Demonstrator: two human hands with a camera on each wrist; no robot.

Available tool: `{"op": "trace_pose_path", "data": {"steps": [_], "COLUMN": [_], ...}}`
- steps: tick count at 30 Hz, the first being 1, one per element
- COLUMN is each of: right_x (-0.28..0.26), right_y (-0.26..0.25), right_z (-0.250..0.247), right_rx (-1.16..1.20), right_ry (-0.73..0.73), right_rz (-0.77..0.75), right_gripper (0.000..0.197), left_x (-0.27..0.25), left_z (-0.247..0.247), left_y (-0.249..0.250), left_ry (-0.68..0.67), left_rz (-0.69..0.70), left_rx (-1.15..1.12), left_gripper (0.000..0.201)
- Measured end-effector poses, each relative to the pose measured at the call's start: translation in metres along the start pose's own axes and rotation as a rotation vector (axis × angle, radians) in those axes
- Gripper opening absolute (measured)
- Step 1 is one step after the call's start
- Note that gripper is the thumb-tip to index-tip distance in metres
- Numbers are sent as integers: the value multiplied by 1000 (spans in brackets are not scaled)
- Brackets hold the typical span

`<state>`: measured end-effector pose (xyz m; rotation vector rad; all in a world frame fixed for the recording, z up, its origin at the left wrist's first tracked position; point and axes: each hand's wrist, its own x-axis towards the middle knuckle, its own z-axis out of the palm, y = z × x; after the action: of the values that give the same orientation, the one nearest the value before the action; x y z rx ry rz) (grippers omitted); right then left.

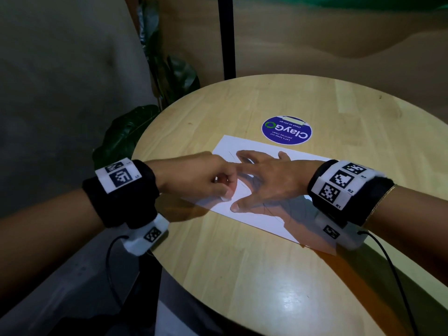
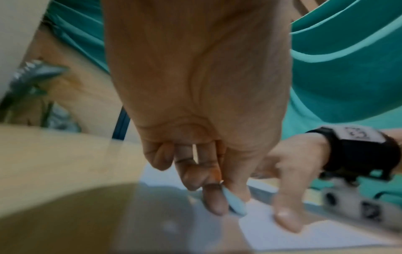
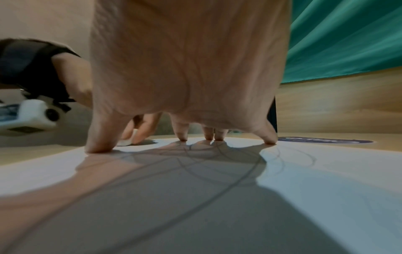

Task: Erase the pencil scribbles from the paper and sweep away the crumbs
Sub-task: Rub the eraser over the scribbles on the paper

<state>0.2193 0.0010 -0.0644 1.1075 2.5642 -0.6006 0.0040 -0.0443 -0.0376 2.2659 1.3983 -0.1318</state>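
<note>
Resting on a round wooden counter (image 1: 266,275) beside a leafy plant (image 1: 128,132), the paper (image 1: 254,219) is pinned by the right grip's (image 1: 269,183) spread fingers; the left grip (image 1: 203,175) pinches an eraser (image 1: 226,198); scribbles (image 3: 250,159) partly shadowed.

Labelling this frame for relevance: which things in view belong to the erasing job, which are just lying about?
In the job:
- paper with pencil scribbles
- eraser, pinched in the left hand, tip on the paper
- right hand, fingers spread, pressing the paper flat

Just lying about:
- round blue sticker on the table
- leafy plant beyond the table edge
</note>
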Motion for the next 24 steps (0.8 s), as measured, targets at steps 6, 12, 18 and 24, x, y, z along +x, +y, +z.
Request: {"op": "trace_pose_path", "data": {"steps": [6,12,18,24], "right_x": [1,2,2,0], "right_y": [0,0,2,-2], "right_z": [1,2,2,1], "right_rx": [-24,-13,-8,2], "right_ry": [-13,-5,-11,2], "right_rz": [26,7,13,12], "right_gripper": [108,104,110,108], "left_x": [4,5,11,11], "left_z": [-18,-13,-22,-31], "left_y": [-17,-16,-25,-40], "left_ry": [112,40,61,116], "left_rz": [-118,-46,-78,-202], "left_rx": [222,67,77,152], "left_gripper": [6,3,4,6]}}
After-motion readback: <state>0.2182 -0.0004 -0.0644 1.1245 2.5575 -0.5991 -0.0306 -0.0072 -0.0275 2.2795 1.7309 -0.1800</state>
